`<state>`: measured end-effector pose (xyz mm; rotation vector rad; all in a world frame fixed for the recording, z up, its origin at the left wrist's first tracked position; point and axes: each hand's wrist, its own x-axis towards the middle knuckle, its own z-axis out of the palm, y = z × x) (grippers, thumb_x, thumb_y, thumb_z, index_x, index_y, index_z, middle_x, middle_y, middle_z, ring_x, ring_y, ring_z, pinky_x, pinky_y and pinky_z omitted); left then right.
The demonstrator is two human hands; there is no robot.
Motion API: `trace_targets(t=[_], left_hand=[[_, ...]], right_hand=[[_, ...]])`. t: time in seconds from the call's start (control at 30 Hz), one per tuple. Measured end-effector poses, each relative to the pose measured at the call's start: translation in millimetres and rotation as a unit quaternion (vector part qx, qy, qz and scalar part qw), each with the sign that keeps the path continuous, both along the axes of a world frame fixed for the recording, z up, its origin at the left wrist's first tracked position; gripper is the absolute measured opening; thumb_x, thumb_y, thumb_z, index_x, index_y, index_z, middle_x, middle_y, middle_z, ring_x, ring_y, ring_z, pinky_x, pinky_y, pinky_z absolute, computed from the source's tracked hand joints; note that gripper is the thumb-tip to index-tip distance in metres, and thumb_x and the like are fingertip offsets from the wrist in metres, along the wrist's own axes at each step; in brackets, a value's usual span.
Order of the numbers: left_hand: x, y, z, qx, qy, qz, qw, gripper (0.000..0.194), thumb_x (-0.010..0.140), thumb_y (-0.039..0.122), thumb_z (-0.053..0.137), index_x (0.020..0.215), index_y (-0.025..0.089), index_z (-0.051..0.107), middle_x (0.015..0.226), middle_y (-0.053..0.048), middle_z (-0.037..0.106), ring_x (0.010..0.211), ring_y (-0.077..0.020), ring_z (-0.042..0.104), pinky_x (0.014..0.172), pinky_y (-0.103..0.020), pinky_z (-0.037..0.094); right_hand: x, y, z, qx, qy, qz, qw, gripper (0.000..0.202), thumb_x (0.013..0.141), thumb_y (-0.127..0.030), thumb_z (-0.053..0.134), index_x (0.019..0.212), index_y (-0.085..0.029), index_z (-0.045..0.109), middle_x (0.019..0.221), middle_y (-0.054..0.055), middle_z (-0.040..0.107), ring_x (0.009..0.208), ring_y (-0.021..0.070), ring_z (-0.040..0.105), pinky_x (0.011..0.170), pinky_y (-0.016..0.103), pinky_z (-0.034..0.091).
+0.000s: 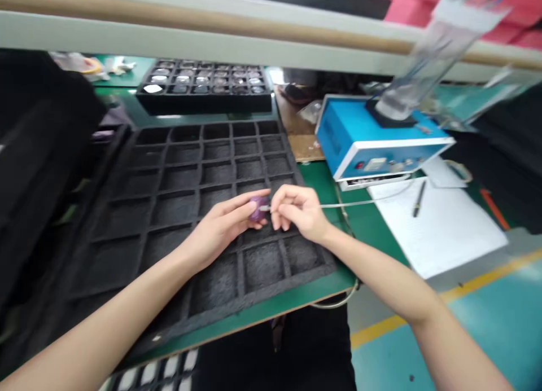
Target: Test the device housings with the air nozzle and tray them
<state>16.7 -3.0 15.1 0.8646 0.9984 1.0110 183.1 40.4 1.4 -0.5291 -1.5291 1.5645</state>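
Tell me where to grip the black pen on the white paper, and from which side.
Grip the pen around the middle of its barrel, coming straight down from above. It lies flat on the white paper, slanted with one end toward the blue box, so pinch across its narrow width. Nothing touches it, and both hands are busy elsewhere.

At the middle of the frame a small purple piece (257,207), rounded and slightly glossy, is pinched in the fingers of the left hand (220,227). A thin pale tube (359,203) with a metal tip runs in from the right, held by the right hand (298,210), its tip touching the purple piece.
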Motion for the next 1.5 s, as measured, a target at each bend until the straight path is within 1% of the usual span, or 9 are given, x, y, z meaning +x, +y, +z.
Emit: trace_targets(t=[0.13, 0.27, 0.43, 0.73, 0.87, 1.23, 1.5], left_hand=[[-1.0, 2.1, -0.2, -0.007, 0.005, 0.003, 1.0, 0.039, 0.076, 0.03, 0.067, 0.113, 0.019, 0.065, 0.098, -0.005, 0.067, 0.079, -0.0131, 0.057, 0.08, -0.026, 0.045], [-0.1, 0.5, 1.6, -0.012, 0.005, 0.01, 1.0, 0.04, 0.074, 0.031, 0.068, 0.112, 0.019, 0.065, 0.097, -0.005, 0.067, 0.08, -0.0137, 0.057, 0.08, -0.027, 0.045], [0.1, 0.4, 0.3, -0.005, 0.013, 0.003, 1.0, 0.043, 0.075, 0.031, 0.067, 0.115, 0.017, 0.063, 0.098, -0.006, 0.066, 0.084, -0.0152, 0.057, 0.082, -0.029, 0.044], [-2.3, 0.1, -0.8, 0.001, 0.013, -0.007, 1.0, 0.041, 0.076, 0.031, 0.066, 0.115, 0.018, 0.063, 0.099, -0.006, 0.065, 0.086, -0.016, 0.057, 0.086, -0.031, 0.042], [-2.6, -0.1, -0.7, 0.0, 0.012, -0.005, 1.0, 0.041, 0.076, 0.031, 0.066, 0.115, 0.017, 0.063, 0.099, -0.006, 0.065, 0.085, -0.0161, 0.057, 0.085, -0.031, 0.042], [-2.2, -0.5, -0.1, 0.003, 0.017, -0.007, 1.0, 0.042, 0.076, 0.031, 0.066, 0.115, 0.017, 0.063, 0.099, -0.007, 0.065, 0.086, -0.0171, 0.057, 0.085, -0.032, 0.042], [-0.4, -2.5, 2.6, 0.014, 0.04, 0.01, 0.999, 0.042, 0.074, 0.033, 0.067, 0.113, 0.018, 0.064, 0.092, -0.006, 0.066, 0.083, -0.0174, 0.058, 0.083, -0.033, 0.043]], right_hand=[[0.0, 3.4, -1.1, -0.011, -0.002, 0.012, 1.0, 0.006, 0.067, -0.014, 0.048, 0.069, -0.014, 0.054, 0.047, -0.004, 0.057, 0.035, 0.005, 0.045, 0.037, 0.016, 0.035], [0.2, 2.2, -0.8, -0.017, 0.003, 0.017, 1.0, 0.007, 0.067, -0.013, 0.047, 0.069, -0.014, 0.054, 0.048, -0.004, 0.058, 0.035, 0.005, 0.044, 0.038, 0.016, 0.035], [-0.9, 2.3, -0.8, -0.023, 0.006, 0.022, 0.999, 0.007, 0.066, -0.013, 0.047, 0.068, -0.014, 0.054, 0.046, -0.004, 0.058, 0.035, 0.0052, 0.045, 0.037, 0.016, 0.035], [-0.5, 2.0, 0.4, -0.025, -0.007, 0.017, 1.0, 0.006, 0.066, -0.014, 0.047, 0.067, -0.014, 0.053, 0.046, -0.004, 0.057, 0.035, 0.0054, 0.045, 0.037, 0.015, 0.036], [-0.4, 2.1, -0.1, -0.015, -0.008, 0.019, 1.0, 0.006, 0.067, -0.013, 0.047, 0.068, -0.014, 0.052, 0.046, -0.003, 0.057, 0.035, 0.0056, 0.045, 0.037, 0.016, 0.036], [-0.8, 3.0, -0.6, -0.022, -0.011, 0.027, 0.999, 0.004, 0.067, -0.016, 0.048, 0.068, -0.014, 0.052, 0.046, -0.003, 0.057, 0.035, 0.0059, 0.045, 0.038, 0.016, 0.036], [-0.5, 2.2, 1.1, -0.027, -0.01, 0.025, 0.999, 0.005, 0.066, -0.016, 0.048, 0.068, -0.015, 0.053, 0.046, -0.004, 0.057, 0.035, 0.0061, 0.045, 0.038, 0.016, 0.036]])
